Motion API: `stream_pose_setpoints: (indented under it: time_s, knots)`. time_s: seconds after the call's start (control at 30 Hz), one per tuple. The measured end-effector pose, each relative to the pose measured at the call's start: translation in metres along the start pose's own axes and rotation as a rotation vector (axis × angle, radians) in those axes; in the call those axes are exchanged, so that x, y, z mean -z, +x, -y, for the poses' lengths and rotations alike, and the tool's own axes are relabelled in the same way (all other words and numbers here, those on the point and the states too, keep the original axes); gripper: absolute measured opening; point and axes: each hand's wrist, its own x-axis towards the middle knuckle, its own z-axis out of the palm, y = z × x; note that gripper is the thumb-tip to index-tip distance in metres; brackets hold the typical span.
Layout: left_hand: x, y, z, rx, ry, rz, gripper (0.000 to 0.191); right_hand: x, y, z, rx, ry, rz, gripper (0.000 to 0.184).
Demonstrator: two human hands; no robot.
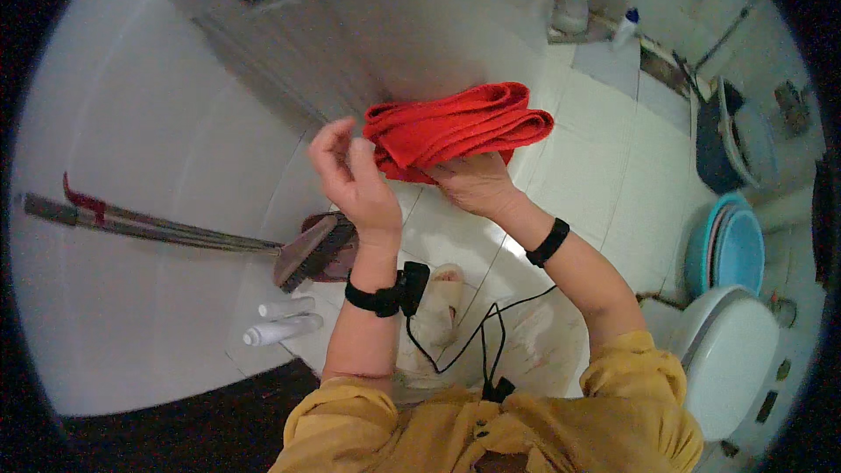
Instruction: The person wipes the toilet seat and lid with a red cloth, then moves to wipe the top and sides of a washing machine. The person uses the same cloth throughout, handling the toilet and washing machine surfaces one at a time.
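Note:
A folded red cloth, thick and in several layers like a towel, lies across my right hand. The right fingers are under the folds and mostly hidden by them. Just left of the cloth, my left hand is raised with its fingers curled loosely apart and nothing in them. Its thumb is close to the cloth's left end; whether they touch I cannot tell. A black strap with a small box and a cable is on my left wrist, a black band on my right.
A grey-white appliance or cabinet stands ahead. Left are a broom, a dustpan and white bottles. Right are nested basins, a toilet and a dark bin. A slipper shows on the tiled floor.

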Motion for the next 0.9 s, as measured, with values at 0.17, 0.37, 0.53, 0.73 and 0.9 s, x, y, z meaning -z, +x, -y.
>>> stream_pose_setpoints:
  time_s: [0.17,0.37,0.53,0.73,0.9]
  knots:
    - [0.005,0.001,-0.031,-0.141,0.146,0.04,0.035,0.039,0.081,0.007,0.032,0.086,0.013,0.05]
    - [-0.015,0.043,-0.037,0.033,-0.286,0.228,0.065,0.099,0.141,0.01,0.34,-0.366,0.24,0.038]
    - [-0.026,0.093,-0.04,-0.168,-0.013,0.013,0.071,0.166,0.156,0.0,0.33,0.1,0.227,0.029]
    - [-0.009,0.204,0.01,-0.378,0.232,-0.188,0.072,0.167,0.236,-0.003,0.256,-0.133,-0.508,0.057]
    - [-0.016,0.164,0.071,-0.068,0.401,-0.22,0.067,0.148,0.262,-0.002,0.142,-0.265,-0.451,0.063]
